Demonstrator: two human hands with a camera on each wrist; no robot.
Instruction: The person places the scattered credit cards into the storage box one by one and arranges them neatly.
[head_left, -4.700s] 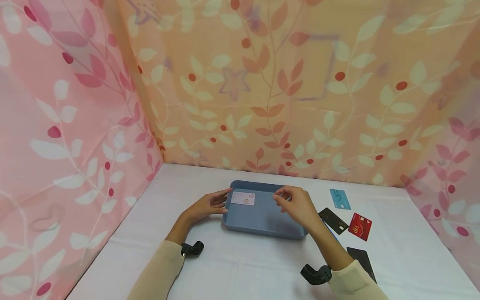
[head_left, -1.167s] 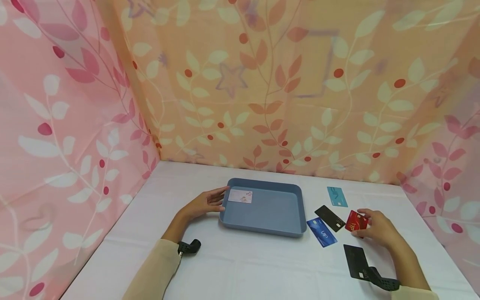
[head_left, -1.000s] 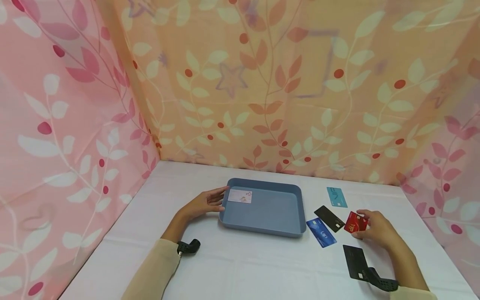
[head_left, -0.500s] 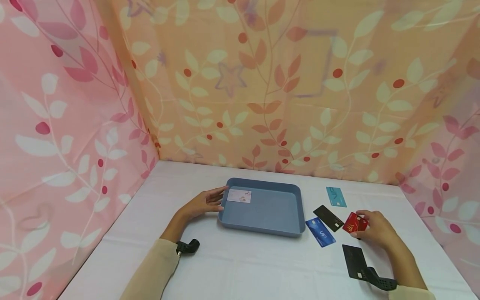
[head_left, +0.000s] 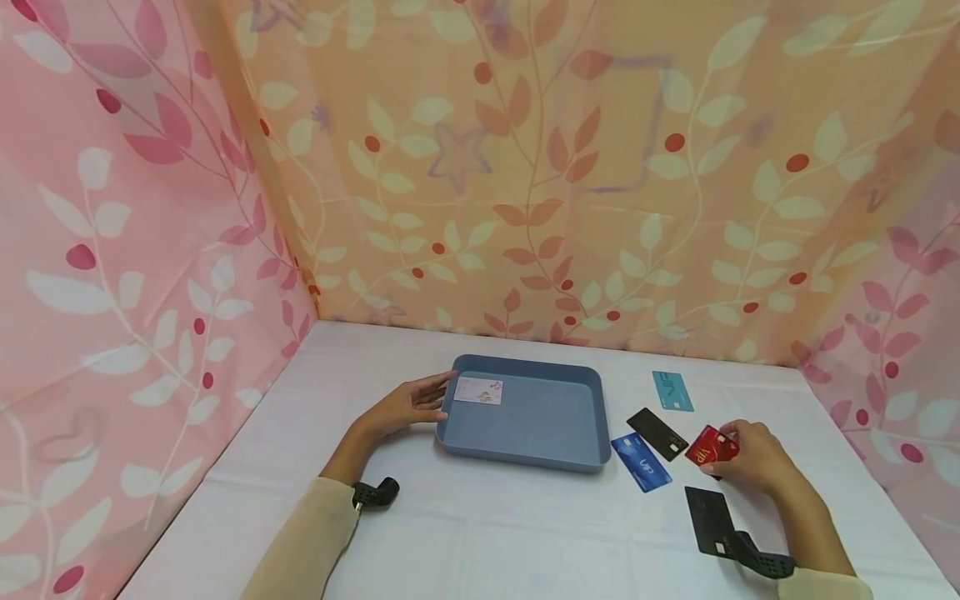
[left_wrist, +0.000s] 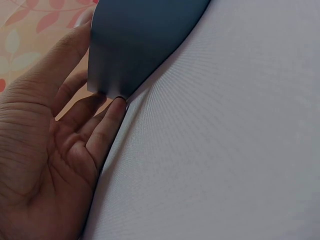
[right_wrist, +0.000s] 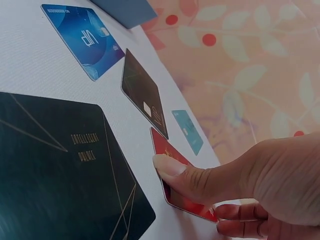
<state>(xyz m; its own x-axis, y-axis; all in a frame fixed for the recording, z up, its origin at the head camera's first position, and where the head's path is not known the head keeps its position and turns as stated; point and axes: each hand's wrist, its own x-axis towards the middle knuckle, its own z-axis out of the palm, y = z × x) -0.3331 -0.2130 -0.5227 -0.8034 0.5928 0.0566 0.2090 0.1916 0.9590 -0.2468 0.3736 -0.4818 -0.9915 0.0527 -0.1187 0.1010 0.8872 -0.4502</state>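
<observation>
In front of you, a white-covered table [head_left: 517,533] bears a blue-grey tray [head_left: 543,425]. Your left hand [head_left: 408,407], thumb and fingers apart, touches the tray's left end. Your right hand [head_left: 761,458] clamps the red card [head_left: 708,446] between thumb and fingers, right of the tray. Near it lie a blue card [head_left: 641,463], a teal card [head_left: 672,392] and two black cards [head_left: 656,433]; a pale card [head_left: 478,391] lies inside the tray.
</observation>
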